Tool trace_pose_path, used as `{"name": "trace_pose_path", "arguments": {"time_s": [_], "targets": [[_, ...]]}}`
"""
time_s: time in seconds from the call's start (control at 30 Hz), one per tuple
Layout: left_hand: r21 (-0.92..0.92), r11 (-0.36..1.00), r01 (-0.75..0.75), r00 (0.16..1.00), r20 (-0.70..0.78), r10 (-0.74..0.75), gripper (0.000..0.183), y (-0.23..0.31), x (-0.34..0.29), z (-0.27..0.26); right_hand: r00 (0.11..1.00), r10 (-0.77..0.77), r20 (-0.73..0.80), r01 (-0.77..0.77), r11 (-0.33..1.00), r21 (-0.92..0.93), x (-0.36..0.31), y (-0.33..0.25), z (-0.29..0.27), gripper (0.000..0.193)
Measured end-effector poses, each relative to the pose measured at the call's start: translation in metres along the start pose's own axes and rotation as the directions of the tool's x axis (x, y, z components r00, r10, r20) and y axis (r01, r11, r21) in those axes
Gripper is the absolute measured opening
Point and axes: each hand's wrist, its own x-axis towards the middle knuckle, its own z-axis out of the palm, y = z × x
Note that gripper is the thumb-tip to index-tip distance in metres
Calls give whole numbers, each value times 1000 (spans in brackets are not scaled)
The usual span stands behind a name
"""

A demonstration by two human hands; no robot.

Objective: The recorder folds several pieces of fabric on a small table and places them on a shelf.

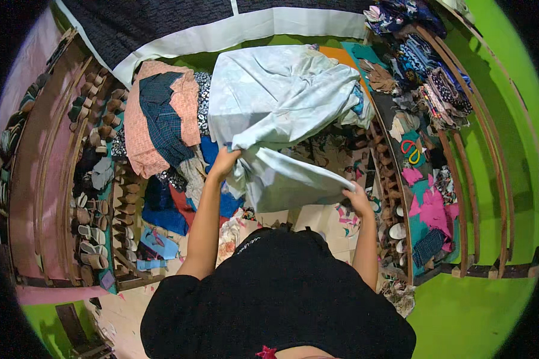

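Black shirt (275,299) cloth on the person's back and shoulders is closest, and both bare arms reach out past it. The left arm goes almost straight ahead, and the left hand (226,160) is closed tight on a bunched fold of the big pale cloth (251,78). The right arm is out to the side, and the right hand (357,197) is lower and nearer the body, gripping the cloth's end at its edge. Between the two hands the cloth hangs in a wide flap. Its far part lies over a big heap, so what carries it is hidden. To its left is a peach cloth (147,131) with a dark plaid cloth (156,99) on top.

The right hand is near the inner edge of the right rack (408,251). Along that rack's top lie red and yellow scissor handles (411,151) and, closer to its near end, pink scraps (430,209). Shoes (96,215) fill the left rack, well apart from the left hand. Some open floor (323,221) shows between the flap and the shirt, with little scraps on it.
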Motion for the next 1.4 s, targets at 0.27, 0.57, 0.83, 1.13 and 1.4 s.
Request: {"name": "trace_pose_path", "arguments": {"time_s": [0.27,0.57,0.83,1.13,1.4], "targets": [[757,593,274,961,-192,-199,37,-98,-24,-69,900,-91,-425,85,996,-35,2,12,-27,32],[724,445,527,849,-472,-238,26,-158,-69,-157,936,-275,-219,87,785,-613,-30,14,-65,49],[243,860,449,708,-684,-177,40,-206,-111,-192,975,-202,-89,65,646,-761,-17,-6,-63,57],[527,674,518,817,-539,-206,43,-138,-133,-190,850,-523,-69,317,612,-724,23,-2,-107,25],[578,467,669,627,-776,62,20,-132,-153,-226,738,-472,-482,216,842,-493,41,-15,-145,31]]}}
